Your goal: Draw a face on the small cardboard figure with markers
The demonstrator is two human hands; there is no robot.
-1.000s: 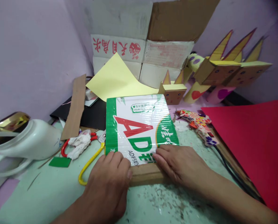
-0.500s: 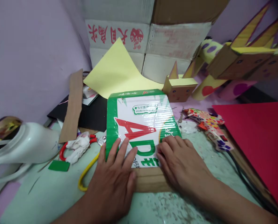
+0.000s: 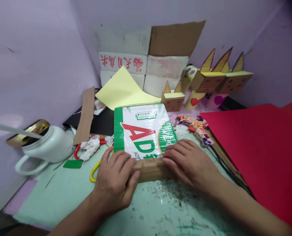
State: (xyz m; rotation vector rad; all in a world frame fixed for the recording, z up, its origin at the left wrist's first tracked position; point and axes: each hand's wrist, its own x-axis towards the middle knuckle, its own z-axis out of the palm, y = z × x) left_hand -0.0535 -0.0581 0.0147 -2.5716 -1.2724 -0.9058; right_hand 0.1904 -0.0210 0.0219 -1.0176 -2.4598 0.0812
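Pale lilac walls (image 3: pixel 50 49) meet in a corner behind a pale green work surface (image 3: pixel 148 209), marked and speckled with dark debris near the person. A printed white-and-brown cardboard backdrop (image 3: pixel 123 60) stands at the rear, a red sheet (image 3: pixel 259 141) covers the right side, and a yellow sheet (image 3: pixel 126 88) lies with one corner raised toward the backdrop.

At center, a green-and-white cardboard piece (image 3: pixel 141 131) lies with its printed face up and green border on the left, the tip of its red "A" toward the far left. Its bare brown near edge runs crosswise; its long axis cannot be told, with the near corners covered.

The cardboard extends beyond and between the two hands. The left hand (image 3: pixel 116 177) holds its near left corner, fingers bent and slightly parted over the top, thumb at the brown edge; the right hand (image 3: pixel 190 160) holds the near right corner, fingers close together.

A white mug (image 3: pixel 52 144) stands at left, a floral-patterned tool (image 3: pixel 197 126) rests at right, and a yellow handle (image 3: pixel 94 172) and a green scrap (image 3: pixel 72 164) lie near the left hand.
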